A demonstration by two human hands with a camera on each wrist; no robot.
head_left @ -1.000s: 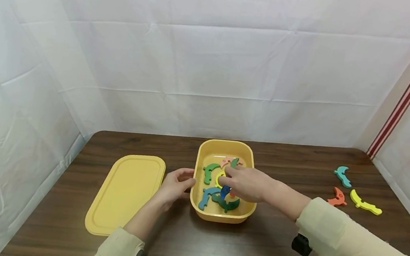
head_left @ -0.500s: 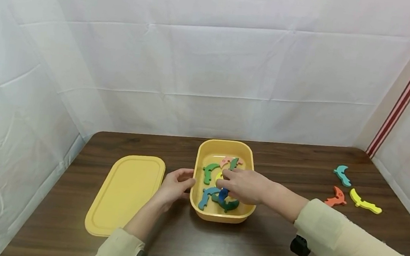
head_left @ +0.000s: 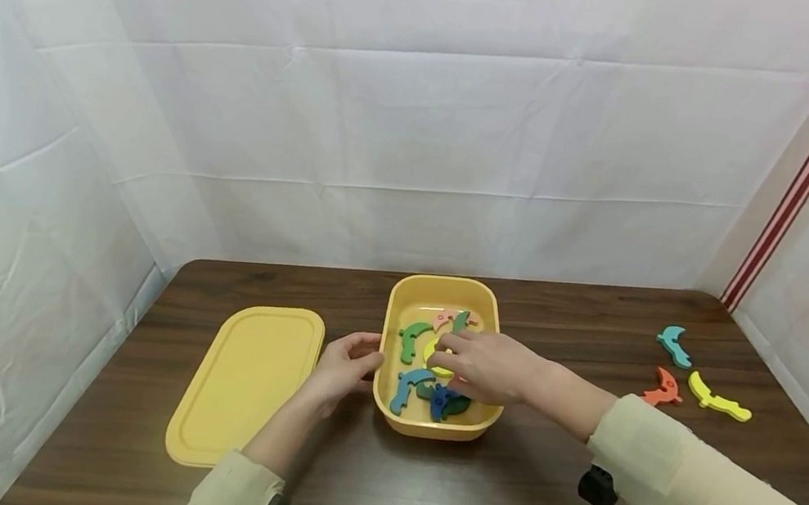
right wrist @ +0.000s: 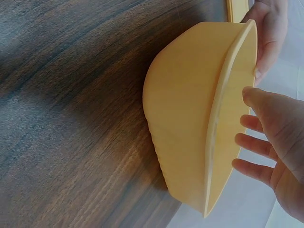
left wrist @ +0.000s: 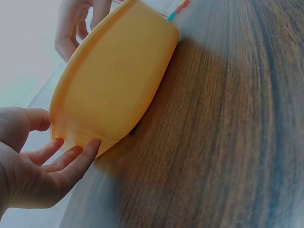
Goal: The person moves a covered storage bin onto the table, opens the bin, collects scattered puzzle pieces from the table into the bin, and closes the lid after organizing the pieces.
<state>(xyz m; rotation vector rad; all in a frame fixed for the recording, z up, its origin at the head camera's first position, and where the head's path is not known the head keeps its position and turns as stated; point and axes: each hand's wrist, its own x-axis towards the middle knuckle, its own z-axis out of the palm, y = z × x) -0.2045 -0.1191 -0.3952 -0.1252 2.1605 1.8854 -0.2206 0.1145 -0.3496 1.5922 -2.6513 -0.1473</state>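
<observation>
A yellow plastic box (head_left: 435,431) holds several flat, curved, bird-like toy pieces. My left hand (head_left: 346,370) touches the box's left side; in the left wrist view its thumb meets the rim and its fingertips rest against the outer wall. Over the box, my right hand (head_left: 485,365) has its fingers spread apart with nothing between them, as the right wrist view also shows. Just below those fingers a dark blue piece (head_left: 438,404) lies across a dark green piece (head_left: 459,406). A blue piece (head_left: 405,390), a green piece (head_left: 409,342) and a partly covered yellow piece (head_left: 430,352) lie nearby.
Left of the box, a yellow lid (head_left: 245,388) lies flat on the dark wooden table (head_left: 534,497). Far to the right are a turquoise piece (head_left: 674,345), an orange-red piece (head_left: 666,389) and a yellow curved piece (head_left: 720,399). White sheeting (head_left: 416,138) stands behind the table.
The dark blue piece, earlier at my right fingertips, has come down onto the dark green one, and my right fingers have let it go. My left hand stays put.
</observation>
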